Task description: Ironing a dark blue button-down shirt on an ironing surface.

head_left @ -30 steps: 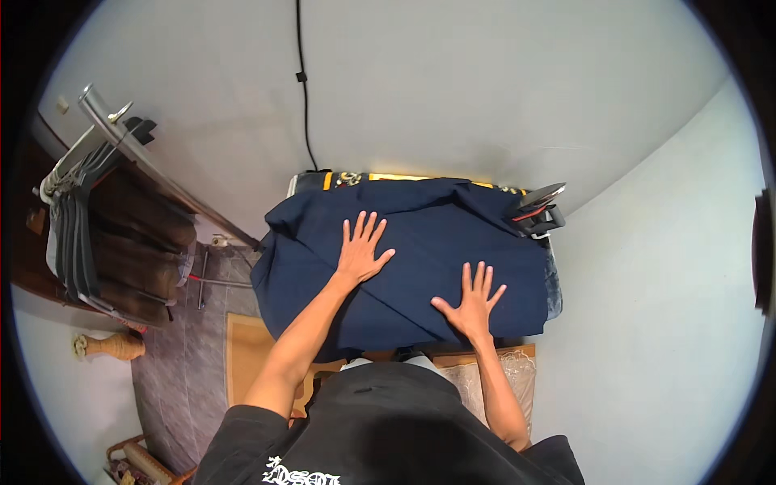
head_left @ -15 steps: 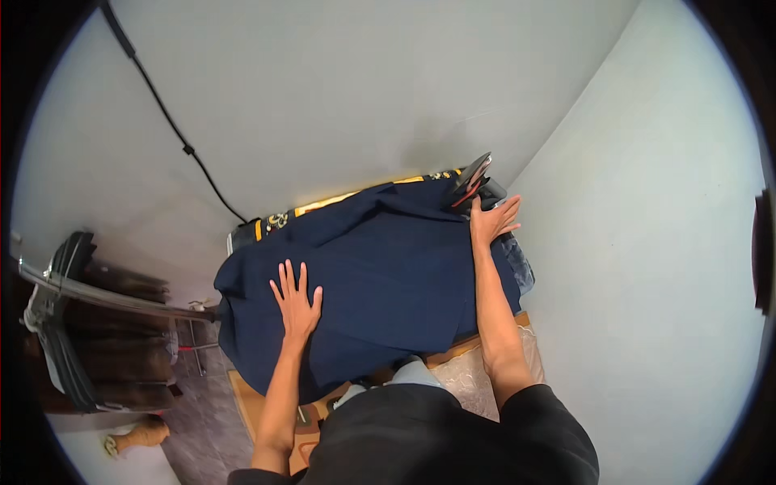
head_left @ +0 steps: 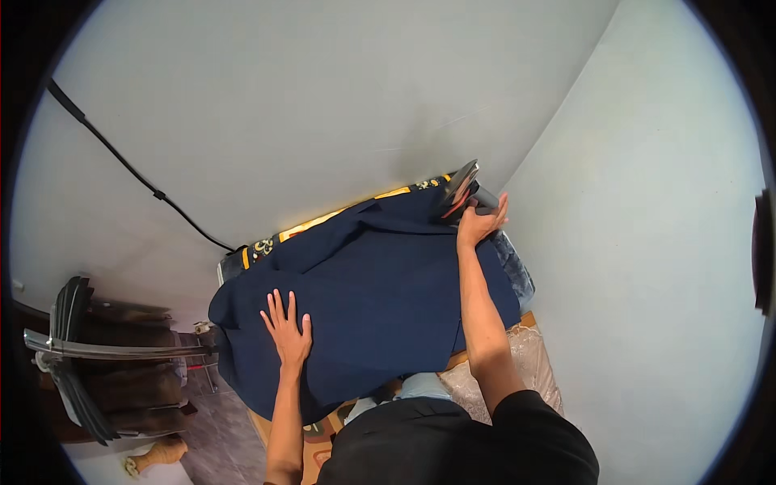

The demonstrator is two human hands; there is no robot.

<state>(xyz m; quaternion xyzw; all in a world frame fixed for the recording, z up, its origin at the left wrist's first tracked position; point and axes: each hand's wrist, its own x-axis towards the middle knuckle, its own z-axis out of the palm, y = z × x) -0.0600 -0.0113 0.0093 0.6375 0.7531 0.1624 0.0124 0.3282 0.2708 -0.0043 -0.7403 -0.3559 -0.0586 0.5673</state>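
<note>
A dark navy garment (head_left: 396, 283) lies spread over a padded surface against the wall. My left hand (head_left: 291, 335) presses flat on its left part, fingers spread. At the far right end, a clothes iron (head_left: 462, 184) stands on its heel with the soleplate tilted up. My right hand (head_left: 482, 222) is around the iron's grey handle, thumb on the near side and fingers on the right; their tips are partly hidden. A yellow and black patterned cloth (head_left: 319, 222) shows along the far edge beneath the garment.
A black cable (head_left: 121, 153) runs down the wall to the far left corner. Dark clothes (head_left: 133, 356) hang from a metal rail (head_left: 137, 349) at left. A plastic-wrapped bundle (head_left: 525, 364) lies below on the right. The wall (head_left: 638, 242) rises close at right.
My right hand has gone from spread fingers beside the iron to closing around its handle. My left hand stays flat on the garment. The view has turned slightly.
</note>
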